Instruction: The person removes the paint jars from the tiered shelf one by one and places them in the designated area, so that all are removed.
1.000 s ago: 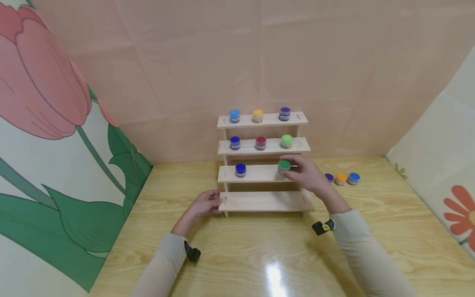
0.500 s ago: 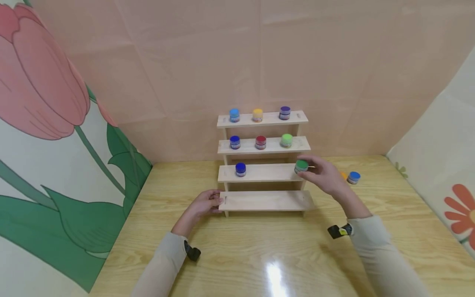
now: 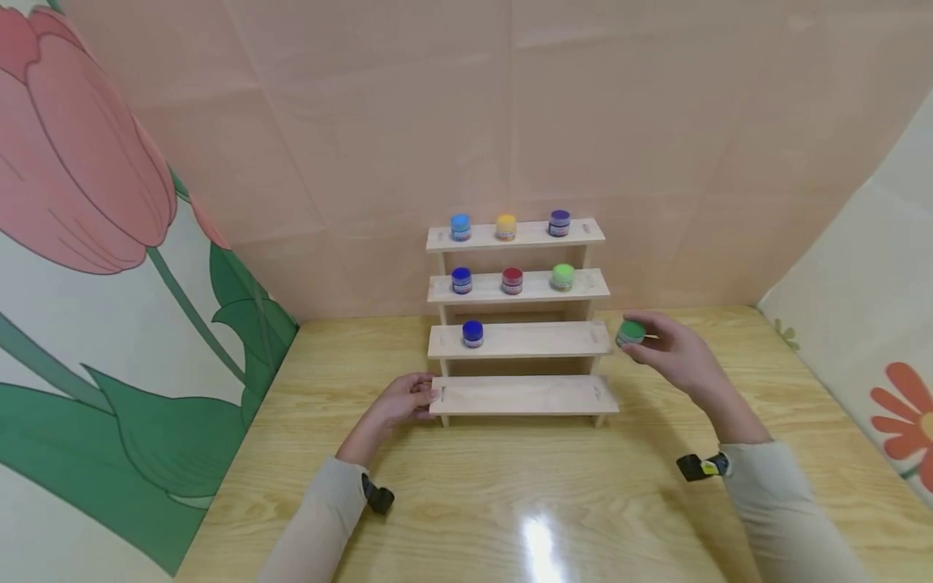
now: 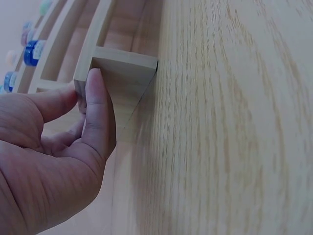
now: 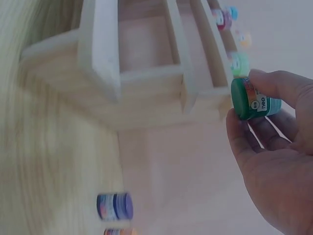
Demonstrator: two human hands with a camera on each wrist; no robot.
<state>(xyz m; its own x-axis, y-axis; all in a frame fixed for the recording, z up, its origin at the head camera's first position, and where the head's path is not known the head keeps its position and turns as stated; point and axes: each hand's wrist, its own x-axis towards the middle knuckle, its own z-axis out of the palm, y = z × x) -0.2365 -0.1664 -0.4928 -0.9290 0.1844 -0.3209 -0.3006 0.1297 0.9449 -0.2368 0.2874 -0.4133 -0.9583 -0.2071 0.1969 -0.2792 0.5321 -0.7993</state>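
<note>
A four-step wooden display shelf (image 3: 525, 395) stands on the table against the back wall. My left hand (image 3: 401, 400) pinches the left end of its lowest step; in the left wrist view the thumb lies on top and the fingers (image 4: 96, 107) underneath. My right hand (image 3: 678, 356) holds a small green-lidded paint jar (image 3: 630, 334) between thumb and fingers, just right of the third step. The right wrist view shows the green jar (image 5: 254, 99) sideways with its label visible. One dark blue jar (image 3: 473, 334) sits at the left of the third step.
The top step bears a light blue jar (image 3: 461, 227), a yellow jar (image 3: 506, 227) and a purple jar (image 3: 560, 223). Below them are a blue jar (image 3: 462, 281), a red jar (image 3: 513, 281) and a light green jar (image 3: 563, 278). A purple jar (image 5: 115, 206) and an orange jar (image 5: 120, 231) stand on the table.
My right hand has moved to the right with the green jar, off the third step, and now covers the jars on the table in the head view. My left hand has stayed in place.
</note>
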